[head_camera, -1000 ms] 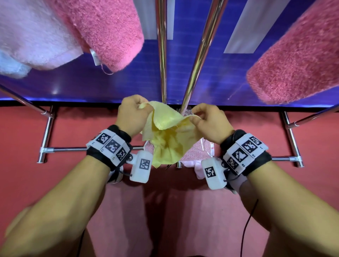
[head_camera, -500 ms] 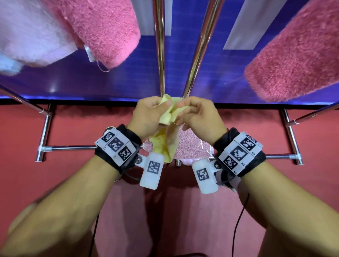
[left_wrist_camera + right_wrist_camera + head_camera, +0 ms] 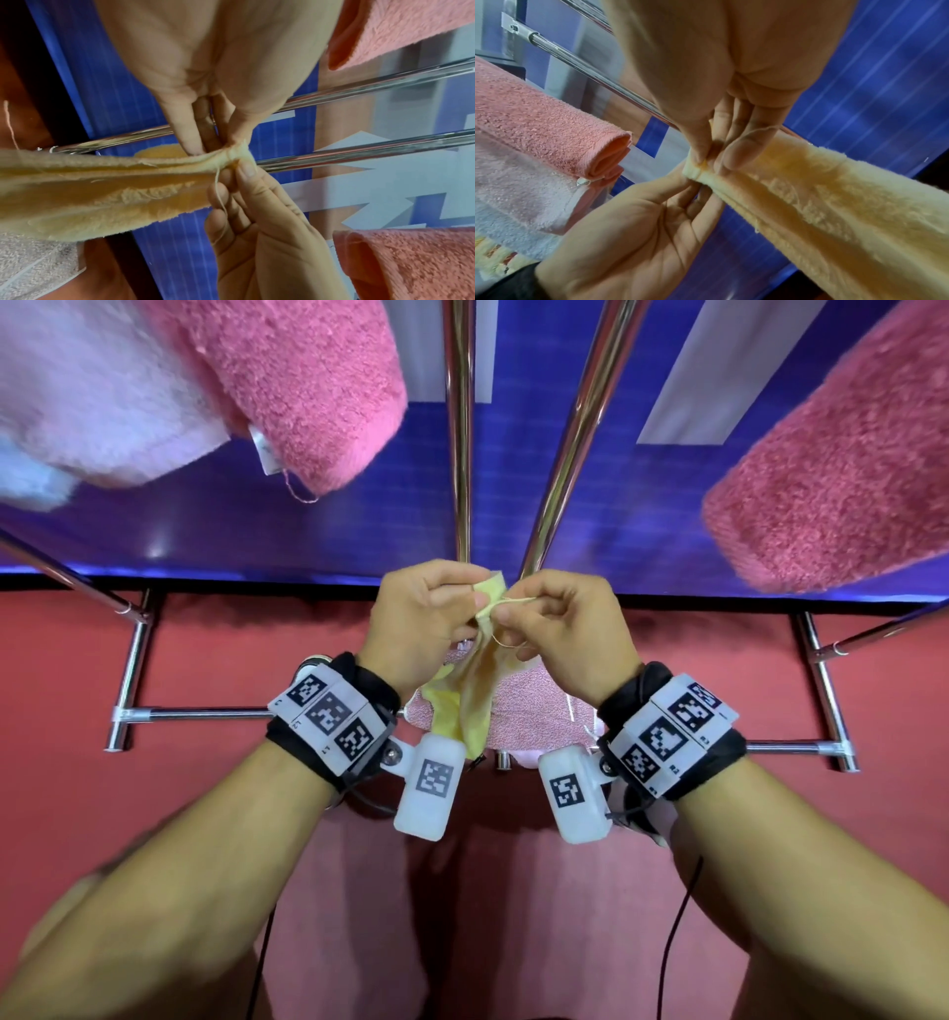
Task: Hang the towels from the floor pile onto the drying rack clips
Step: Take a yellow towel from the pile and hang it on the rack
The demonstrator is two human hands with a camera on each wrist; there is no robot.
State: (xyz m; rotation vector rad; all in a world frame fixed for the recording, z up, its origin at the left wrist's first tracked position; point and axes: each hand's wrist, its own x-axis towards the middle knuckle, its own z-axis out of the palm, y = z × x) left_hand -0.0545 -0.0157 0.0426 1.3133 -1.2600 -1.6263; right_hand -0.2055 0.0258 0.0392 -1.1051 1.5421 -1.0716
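A yellow towel [image 3: 472, 711] hangs bunched between my wrists, just in front of two chrome rack bars [image 3: 577, 433]. My left hand [image 3: 475, 603] and right hand [image 3: 506, 611] meet at its top corner, and both pinch it. In the left wrist view the left hand [image 3: 218, 148] pinches the hem of the yellow towel [image 3: 102, 192] from above, with the right hand [image 3: 231, 174] below it. In the right wrist view the right hand [image 3: 713, 160] pinches the corner of the yellow towel [image 3: 821, 199]. A loose thread [image 3: 221, 194] dangles from the corner. No clip shows.
Pink towels [image 3: 298, 382] [image 3: 842, 469] hang on the rack at upper left and upper right, beside a pale pink one [image 3: 92, 397]. A speckled pink towel [image 3: 539, 711] lies on the red floor [image 3: 205, 660] under my hands. The rack's base bar [image 3: 205, 712] runs across the floor.
My hands moved together and slightly up toward the bars. The yellow towel, spread open between them a second ago, is now gathered into a narrow bunch pinched at one corner.
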